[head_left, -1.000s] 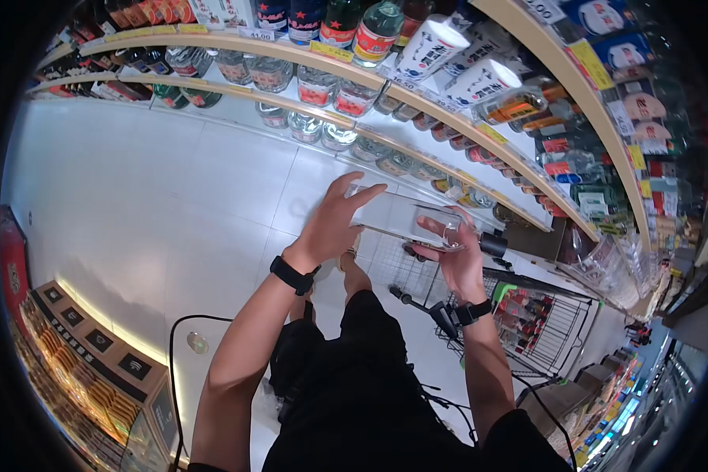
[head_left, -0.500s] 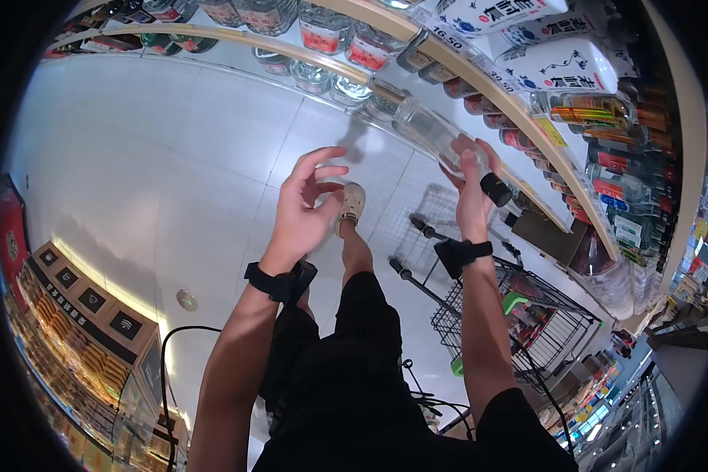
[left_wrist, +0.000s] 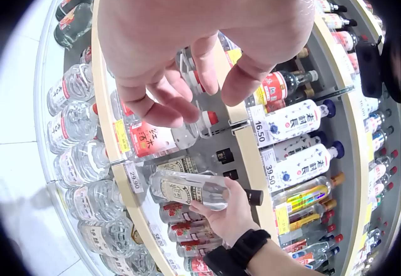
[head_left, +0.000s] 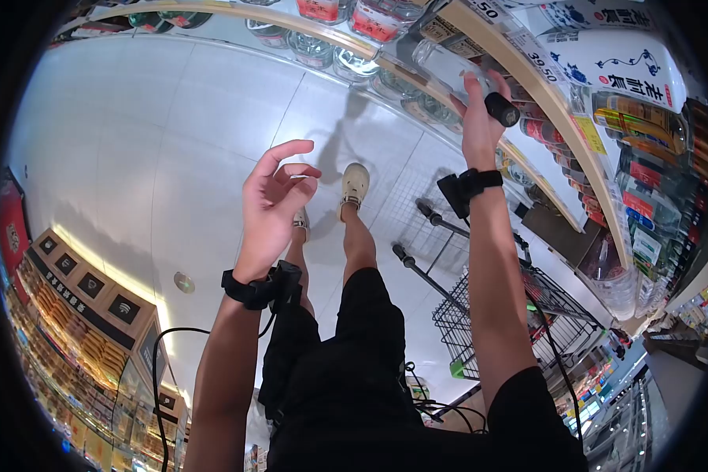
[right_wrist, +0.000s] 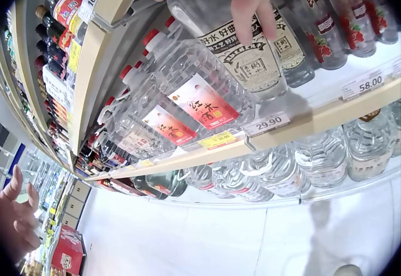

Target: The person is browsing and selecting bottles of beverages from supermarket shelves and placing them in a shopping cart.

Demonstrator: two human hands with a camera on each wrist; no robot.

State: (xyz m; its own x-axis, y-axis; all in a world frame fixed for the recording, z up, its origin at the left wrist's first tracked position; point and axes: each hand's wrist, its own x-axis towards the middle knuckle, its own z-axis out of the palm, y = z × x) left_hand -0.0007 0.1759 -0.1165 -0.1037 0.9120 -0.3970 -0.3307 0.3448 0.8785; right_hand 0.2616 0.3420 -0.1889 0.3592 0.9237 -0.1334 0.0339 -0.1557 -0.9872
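A clear glass bottle (left_wrist: 188, 188) with a black cap and pale label is gripped near its neck by my right hand (head_left: 482, 118). In the right wrist view the bottle (right_wrist: 232, 44) stands tilted at the shelf edge, base by the 29.90 tag (right_wrist: 268, 123), beside a similar bottle (right_wrist: 294, 54). Jugs with red-and-white labels (right_wrist: 203, 101) are on its other side. My left hand (head_left: 275, 200) hangs in the air above the floor, fingers loosely bent, holding nothing; in the left wrist view its fingers (left_wrist: 166, 94) show in front of the shelves.
White bottles with blue print (head_left: 613, 67) fill the shelf above. Large clear jugs (left_wrist: 81, 157) line the bottom shelf. A shopping cart (head_left: 558, 315) stands at the right, and a display counter (head_left: 79, 315) at the far left. Cables hang beside both arms.
My right hand has moved up and right with the bottle, from in front of my body to the shelf. My left hand has come away from the bottle and moved left.
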